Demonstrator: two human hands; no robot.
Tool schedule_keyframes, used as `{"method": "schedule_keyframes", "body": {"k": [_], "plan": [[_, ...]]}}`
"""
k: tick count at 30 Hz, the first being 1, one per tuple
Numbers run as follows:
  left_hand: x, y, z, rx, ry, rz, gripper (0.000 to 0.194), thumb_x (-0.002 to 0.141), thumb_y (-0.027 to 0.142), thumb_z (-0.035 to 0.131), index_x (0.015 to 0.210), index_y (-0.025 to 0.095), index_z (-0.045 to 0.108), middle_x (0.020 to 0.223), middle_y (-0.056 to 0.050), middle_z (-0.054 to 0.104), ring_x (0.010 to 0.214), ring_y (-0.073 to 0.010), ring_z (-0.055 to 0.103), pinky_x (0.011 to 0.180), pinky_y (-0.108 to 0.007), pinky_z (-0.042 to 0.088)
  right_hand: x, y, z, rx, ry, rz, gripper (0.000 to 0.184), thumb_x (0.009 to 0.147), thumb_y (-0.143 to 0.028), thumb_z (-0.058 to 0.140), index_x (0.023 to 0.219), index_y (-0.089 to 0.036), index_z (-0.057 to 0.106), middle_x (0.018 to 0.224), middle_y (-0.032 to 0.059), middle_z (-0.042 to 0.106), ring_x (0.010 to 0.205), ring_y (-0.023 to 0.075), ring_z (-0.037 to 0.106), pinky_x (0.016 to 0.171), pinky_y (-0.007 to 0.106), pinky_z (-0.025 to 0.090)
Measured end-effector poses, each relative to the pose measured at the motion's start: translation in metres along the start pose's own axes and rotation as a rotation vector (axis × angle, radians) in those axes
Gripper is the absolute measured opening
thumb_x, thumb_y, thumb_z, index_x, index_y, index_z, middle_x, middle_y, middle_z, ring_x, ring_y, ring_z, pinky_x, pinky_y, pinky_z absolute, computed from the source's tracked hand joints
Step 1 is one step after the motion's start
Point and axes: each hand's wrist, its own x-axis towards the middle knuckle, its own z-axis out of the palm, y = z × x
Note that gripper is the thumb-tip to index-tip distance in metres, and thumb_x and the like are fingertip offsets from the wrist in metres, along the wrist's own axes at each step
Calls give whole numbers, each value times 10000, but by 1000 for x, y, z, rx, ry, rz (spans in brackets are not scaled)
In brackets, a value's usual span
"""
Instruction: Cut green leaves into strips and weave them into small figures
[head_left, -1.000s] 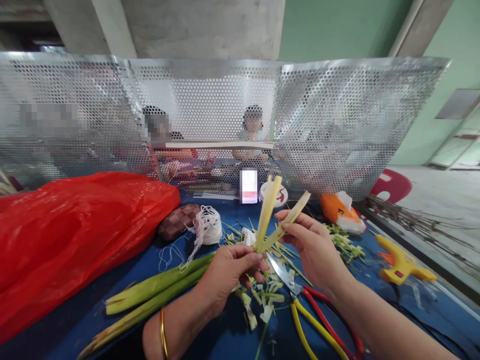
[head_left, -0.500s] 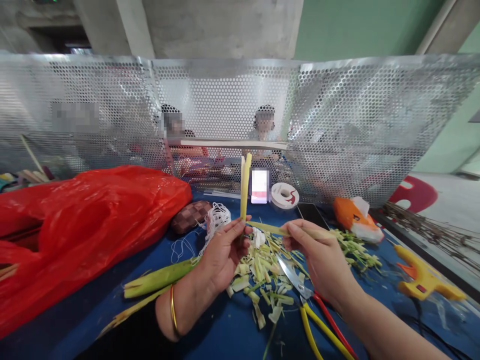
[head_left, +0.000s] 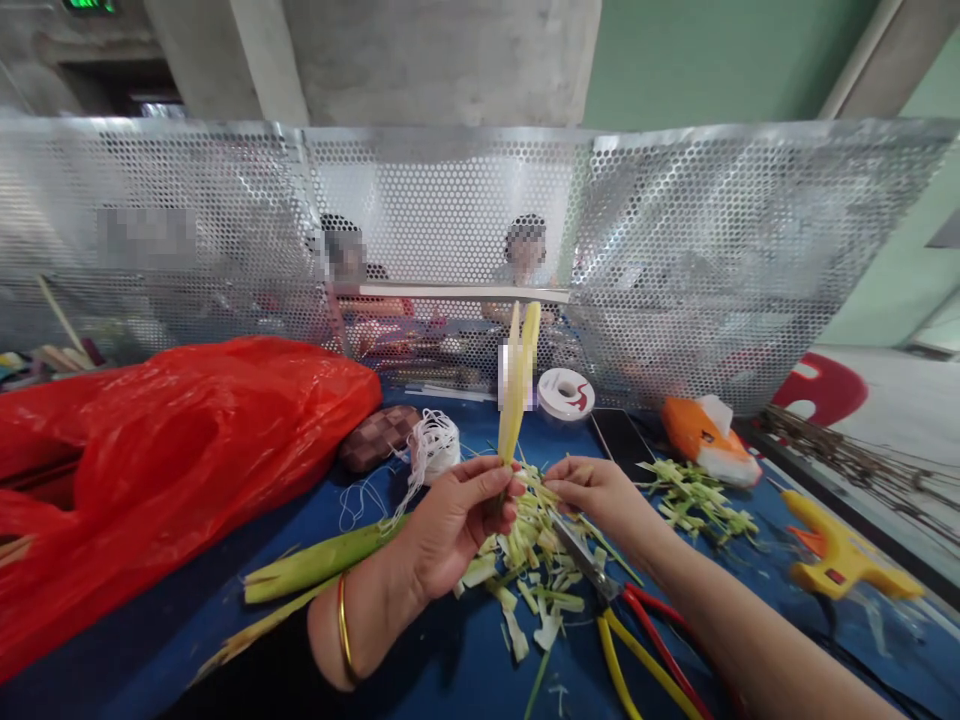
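My left hand (head_left: 465,520), a gold bangle at its wrist, pinches the lower end of a pale yellow-green leaf strip (head_left: 516,400) that stands upright, its top split into separate tips. Close by on the right, my right hand (head_left: 592,490) is closed, fingertips pressed together just short of the left fingers. What it pinches is mostly hidden. Beneath both hands lies a heap of leaf scraps (head_left: 517,550). Scissors (head_left: 600,580) with red and yellow handles rest on the heap's right side, partly under my right forearm.
On the blue table (head_left: 420,660) are a red plastic bag (head_left: 285,400), green stalks (head_left: 322,565), white string (head_left: 435,445), a checked pouch (head_left: 375,438), a white spool (head_left: 566,393), a phone (head_left: 622,445), a tissue pack (head_left: 705,440) and a yellow glue gun (head_left: 840,550). Behind stands a perforated screen (head_left: 450,200).
My right hand has come in toward my left. The strip that stretched sideways between them no longer shows there. The upright strip has shifted right and its tips have spread.
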Motion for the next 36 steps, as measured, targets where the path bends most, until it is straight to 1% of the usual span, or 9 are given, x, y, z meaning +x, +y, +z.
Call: {"method": "schedule_keyframes", "body": {"k": [2,4,6,11,13,18,26,31,36], "plan": [[0,-2,2,65,23,15,212,664,198,812,823,110,703,703,-33,691,526,-75,605,500,-158,485,0,-4,-5,-80,148,-134,226,613,-324,736,780,-183,680,649,4,623,628,174,555,621,308,426],[0,-4,4,127,40,22,204,666,213,810,808,113,702,712,-39,696,533,-78,607,508,-164,478,-6,-13,-8,-187,313,-339,210,682,-330,701,852,-208,689,836,34,671,804,207,594,759,344,443],[-1,-7,6,189,42,14,205,661,226,809,798,113,705,718,-43,696,538,-82,607,509,-168,465,-15,-24,-9,-230,349,-466,156,755,-342,655,835,-213,696,900,45,684,887,220,601,836,368,437],[-4,-17,8,345,24,-4,190,668,243,794,785,114,720,718,-52,694,550,-91,605,548,-194,468,-32,-40,-1,91,117,-324,178,751,-342,696,861,-201,691,837,34,703,793,196,619,761,351,478],[-4,-20,8,392,16,-5,169,680,245,783,772,117,720,712,-56,695,557,-98,610,562,-205,474,-34,-41,2,202,72,-269,163,744,-333,710,815,-189,683,773,21,687,729,172,608,712,324,481],[-4,-21,8,379,24,-10,168,699,270,770,778,128,724,752,-71,709,570,-105,626,552,-202,473,-33,-37,4,260,83,-259,138,770,-306,698,731,-179,662,657,0,640,655,148,579,679,304,469],[-2,-21,7,252,86,1,206,685,263,790,826,123,733,775,-80,731,561,-97,633,542,-185,485,-32,-33,8,372,112,-224,89,772,-276,678,761,-188,683,722,6,670,642,133,581,669,289,474],[-1,-21,6,170,139,27,216,660,261,815,800,130,714,769,-84,740,567,-110,648,556,-195,499,-34,-33,12,346,181,-240,104,730,-288,693,729,-187,673,655,0,649,611,139,580,629,291,481],[-2,-21,7,198,144,24,232,664,278,817,797,124,706,750,-93,740,561,-119,654,564,-208,507,-36,-36,13,300,170,-286,102,709,-263,694,785,-198,681,746,17,700,704,171,642,688,320,521]]}}
